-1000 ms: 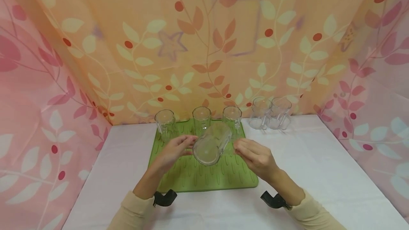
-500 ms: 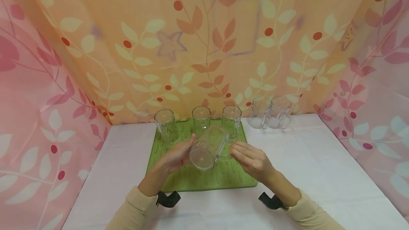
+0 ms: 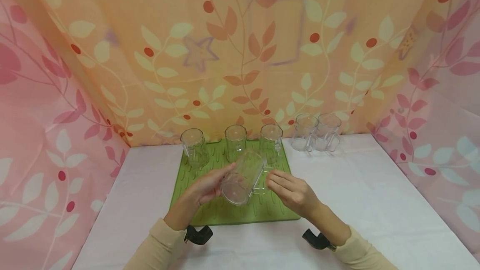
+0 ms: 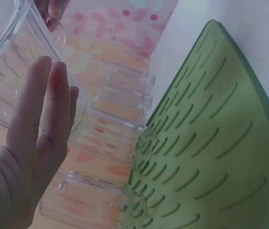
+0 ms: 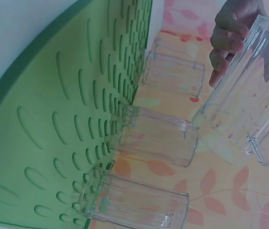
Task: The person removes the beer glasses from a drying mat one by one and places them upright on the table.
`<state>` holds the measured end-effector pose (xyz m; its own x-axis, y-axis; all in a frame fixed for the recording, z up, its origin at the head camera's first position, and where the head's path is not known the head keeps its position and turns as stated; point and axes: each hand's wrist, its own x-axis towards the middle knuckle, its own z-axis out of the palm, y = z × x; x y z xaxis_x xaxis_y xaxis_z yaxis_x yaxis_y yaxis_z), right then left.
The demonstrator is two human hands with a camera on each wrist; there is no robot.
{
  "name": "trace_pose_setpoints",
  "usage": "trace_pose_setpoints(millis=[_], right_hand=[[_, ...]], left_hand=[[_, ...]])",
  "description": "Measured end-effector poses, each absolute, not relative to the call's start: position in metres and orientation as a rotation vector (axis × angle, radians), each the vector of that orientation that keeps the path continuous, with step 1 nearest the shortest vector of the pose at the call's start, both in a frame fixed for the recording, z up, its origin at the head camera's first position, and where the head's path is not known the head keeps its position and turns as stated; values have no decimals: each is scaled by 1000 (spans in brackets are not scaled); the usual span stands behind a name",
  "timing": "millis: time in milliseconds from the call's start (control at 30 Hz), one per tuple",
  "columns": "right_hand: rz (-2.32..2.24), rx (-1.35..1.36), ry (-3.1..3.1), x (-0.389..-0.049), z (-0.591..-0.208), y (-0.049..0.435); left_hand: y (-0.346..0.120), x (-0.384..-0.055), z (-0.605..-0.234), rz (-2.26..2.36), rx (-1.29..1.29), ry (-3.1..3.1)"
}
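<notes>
A clear glass mug (image 3: 243,178) is held tilted above the green ribbed mat (image 3: 225,211), one round end facing me. My left hand (image 3: 210,184) holds its left side; in the left wrist view, the fingers (image 4: 53,105) lie fairly straight along the glass. My right hand (image 3: 294,191) pinches the mug's handle (image 3: 259,182) on the other side. The right fingertips are partly hidden in the right wrist view. Behind the held mug, three more glass mugs, left (image 3: 194,149), middle (image 3: 235,141) and right (image 3: 271,141), stand upright along the mat's far edge.
Two glass mugs, one (image 3: 305,132) beside the other (image 3: 328,132), stand on the white tabletop (image 3: 375,195) right of the mat. A patterned orange cloth (image 3: 240,53) hangs behind, with pink cloth (image 3: 45,116) on both sides.
The held mug has come slightly nearer and lower, its near end swinging left. The left hand has moved lower against the mug's side. The right hand has shifted left with the handle.
</notes>
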<state>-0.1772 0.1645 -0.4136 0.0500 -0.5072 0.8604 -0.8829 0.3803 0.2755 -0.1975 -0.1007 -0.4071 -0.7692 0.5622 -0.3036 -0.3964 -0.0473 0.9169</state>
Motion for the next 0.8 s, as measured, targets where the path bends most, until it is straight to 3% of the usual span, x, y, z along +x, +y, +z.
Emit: trace_pose_setpoints(millis=[800], right_hand=[[693,1232,-1798,-171,-417,165]], left_hand=[[-99,-196,-411,1925,199,1629]])
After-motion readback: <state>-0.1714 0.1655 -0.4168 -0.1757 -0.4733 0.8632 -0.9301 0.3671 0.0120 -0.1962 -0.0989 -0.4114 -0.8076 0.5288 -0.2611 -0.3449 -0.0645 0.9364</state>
